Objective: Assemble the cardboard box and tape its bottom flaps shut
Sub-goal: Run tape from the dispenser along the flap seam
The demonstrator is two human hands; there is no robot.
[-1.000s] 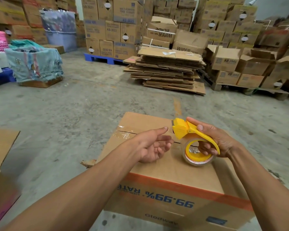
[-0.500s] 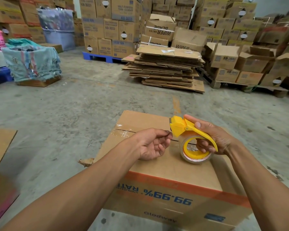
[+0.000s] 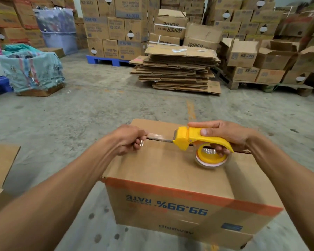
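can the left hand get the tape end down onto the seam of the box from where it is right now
Probably yes. The left hand pinches the tape end just above the seam on the box; nothing lies between them. The right hand holds the dispenser off to the side.

A grey concrete floor (image 3: 101, 109), stained and worn. A cardboard box (image 3: 170, 178) stands on it in the foreground, printing upside down. Farther back, a stack of flattened cartons (image 3: 178, 73) lies directly on the floor. A blue pallet (image 3: 105, 60) and a wooden pallet (image 3: 261, 86) carry stacked boxes. At left sits a cloth-covered crate (image 3: 31, 69).
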